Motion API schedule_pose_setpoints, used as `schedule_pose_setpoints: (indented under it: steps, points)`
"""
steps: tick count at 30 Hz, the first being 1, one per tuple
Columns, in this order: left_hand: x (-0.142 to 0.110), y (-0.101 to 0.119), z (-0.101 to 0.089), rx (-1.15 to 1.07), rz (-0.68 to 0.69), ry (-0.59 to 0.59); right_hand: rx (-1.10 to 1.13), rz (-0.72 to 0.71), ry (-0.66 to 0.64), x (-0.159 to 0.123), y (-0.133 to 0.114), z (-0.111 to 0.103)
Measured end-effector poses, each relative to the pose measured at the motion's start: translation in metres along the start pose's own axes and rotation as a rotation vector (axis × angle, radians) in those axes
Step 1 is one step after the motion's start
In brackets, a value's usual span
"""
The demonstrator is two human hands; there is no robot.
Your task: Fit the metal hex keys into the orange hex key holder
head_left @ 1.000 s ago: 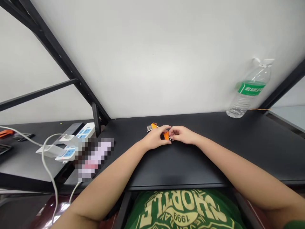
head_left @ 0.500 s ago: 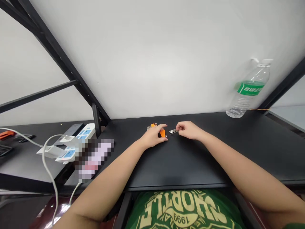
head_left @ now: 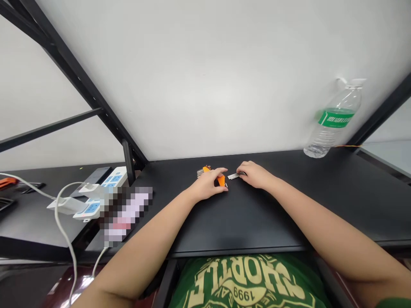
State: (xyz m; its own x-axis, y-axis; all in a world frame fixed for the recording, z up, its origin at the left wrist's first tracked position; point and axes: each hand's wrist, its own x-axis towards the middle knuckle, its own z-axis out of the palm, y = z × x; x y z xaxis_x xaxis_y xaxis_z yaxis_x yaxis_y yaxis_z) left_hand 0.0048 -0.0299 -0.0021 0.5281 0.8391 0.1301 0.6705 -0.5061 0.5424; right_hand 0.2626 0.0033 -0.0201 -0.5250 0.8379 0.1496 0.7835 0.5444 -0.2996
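My left hand (head_left: pixel 208 185) rests on the black desktop, curled around a small orange piece (head_left: pixel 221 180), its index finger and thumb apart at the front. A small metal or white end pokes out by the thumb. Beyond that hand's knuckles lie another bit of orange (head_left: pixel 206 169) and several thin silver rods (head_left: pixel 200 173); whether these join the piece under my hand is hidden. A short way to the right, my right hand (head_left: pixel 253 174) is closed on a small bundle of thin metal rods (head_left: pixel 233 176), whose ends point left toward the orange piece.
A clear plastic bottle (head_left: pixel 334 122) with a green label leans by the wall at the right. To the left are a white power strip (head_left: pixel 117 175) with plugs and cables, and a blurred-out phone-like object (head_left: pixel 128 216). Black shelf bars (head_left: pixel 96 102) frame the left side.
The fingers of my right hand have shifted on the metal rods, and more of the bundle shows. My left hand is almost unmoved; the view has shifted slightly.
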Motion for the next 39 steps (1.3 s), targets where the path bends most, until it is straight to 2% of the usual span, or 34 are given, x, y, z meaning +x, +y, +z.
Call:
schedule_pose_setpoints:
  steps: [5, 10, 16, 21, 23, 25, 28, 30, 35, 39]
  points:
    - [0.001, -0.002, 0.002, 0.013, 0.028, 0.027, -0.014, -0.006, 0.052, 0.002, -0.004, 0.005]
    - [0.002, -0.002, 0.002, 0.003, 0.046, 0.041, -0.091, -0.044, 0.097, -0.002, -0.016, 0.0]
    - [0.002, -0.006, 0.003, -0.01, 0.033, 0.038, -0.132, 0.002, 0.007, -0.002, -0.014, -0.003]
    - [0.002, -0.005, 0.004, 0.009, 0.045, 0.04, -0.148, 0.053, 0.087, -0.002, -0.02, 0.002]
    - [0.002, -0.004, 0.003, 0.01, 0.046, 0.037, -0.07, 0.048, 0.141, -0.003, -0.025, 0.001]
    - [0.001, -0.002, 0.003, 0.013, 0.058, 0.039, 0.126, 0.009, 0.143, -0.004, -0.032, 0.0]
    - [0.001, 0.001, 0.003, 0.024, 0.085, 0.042, 0.473, -0.025, 0.007, -0.006, -0.043, 0.0]
    - [0.001, 0.001, 0.004, 0.031, 0.093, 0.044, 0.604, -0.023, -0.066, -0.007, -0.049, 0.003]
    - [0.001, 0.003, 0.005, 0.057, 0.089, 0.048, 0.71, 0.018, -0.062, -0.005, -0.053, 0.01]
    - [0.001, 0.004, 0.003, 0.123, 0.082, 0.038, 0.602, 0.125, -0.022, -0.004, -0.047, 0.005]
